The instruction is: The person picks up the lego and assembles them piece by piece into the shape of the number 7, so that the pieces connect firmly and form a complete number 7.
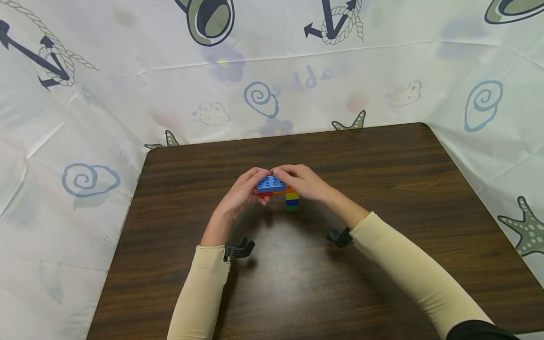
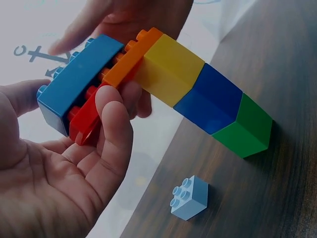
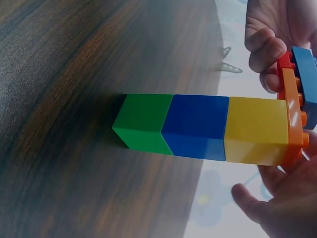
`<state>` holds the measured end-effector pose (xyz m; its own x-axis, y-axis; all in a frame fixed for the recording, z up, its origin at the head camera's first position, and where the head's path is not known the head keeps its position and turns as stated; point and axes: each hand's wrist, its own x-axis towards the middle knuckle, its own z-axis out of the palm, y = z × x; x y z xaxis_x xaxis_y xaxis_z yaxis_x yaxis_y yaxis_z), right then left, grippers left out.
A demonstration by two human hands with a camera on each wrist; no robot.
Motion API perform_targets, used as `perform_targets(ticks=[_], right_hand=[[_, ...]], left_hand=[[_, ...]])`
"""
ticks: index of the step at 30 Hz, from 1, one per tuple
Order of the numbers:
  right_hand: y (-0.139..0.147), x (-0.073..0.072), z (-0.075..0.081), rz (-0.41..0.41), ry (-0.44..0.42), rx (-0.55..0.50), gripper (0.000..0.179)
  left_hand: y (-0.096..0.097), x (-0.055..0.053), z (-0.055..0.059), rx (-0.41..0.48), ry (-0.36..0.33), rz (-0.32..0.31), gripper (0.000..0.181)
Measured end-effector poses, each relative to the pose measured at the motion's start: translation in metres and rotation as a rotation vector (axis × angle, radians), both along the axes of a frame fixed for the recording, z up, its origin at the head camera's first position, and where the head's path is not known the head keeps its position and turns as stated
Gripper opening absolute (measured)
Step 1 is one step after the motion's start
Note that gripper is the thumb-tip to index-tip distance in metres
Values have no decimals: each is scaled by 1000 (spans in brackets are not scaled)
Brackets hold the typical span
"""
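A tower of green (image 3: 143,121), dark blue (image 3: 195,124) and yellow (image 3: 256,129) bricks stands upright on the table. A flat orange brick (image 2: 131,57) tops it, jutting left beside a flat red brick (image 2: 85,119). Above these sits a longer medium-blue brick (image 1: 272,184) with studs up; red and orange studs show along its side. My left hand (image 1: 243,189) holds the blue brick's left end, thumb against it and fingers curled beneath the red one. My right hand (image 1: 303,182) lays a straight thumb over the blue brick's right part, other fingers loosely extended behind the tower.
A pale blue square brick (image 2: 190,197) lies alone on the table, visible in the left wrist view. The dark wood table (image 1: 382,165) ends at a patterned white cloth (image 1: 297,89) behind and at the sides. Black wrist mounts (image 1: 240,248) hang beneath both forearms.
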<state>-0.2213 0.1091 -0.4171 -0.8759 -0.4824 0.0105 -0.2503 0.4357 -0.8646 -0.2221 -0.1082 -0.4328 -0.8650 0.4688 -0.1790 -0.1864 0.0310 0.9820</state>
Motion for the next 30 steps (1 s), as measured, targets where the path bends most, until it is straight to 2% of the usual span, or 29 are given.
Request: perform_targets(ticks=[7,17,30], right_hand=[[-1,-3,-6,19,-76,-44,40],[0,-5,-6,-2,-151,-97,38],[-1,-7,-7,29,-165,-141,35]], left_hand=[[1,0,-2,18,-2,11,40],[3,-1,-1,47,-24,36,42],[3,0,2,52,11,34,30]])
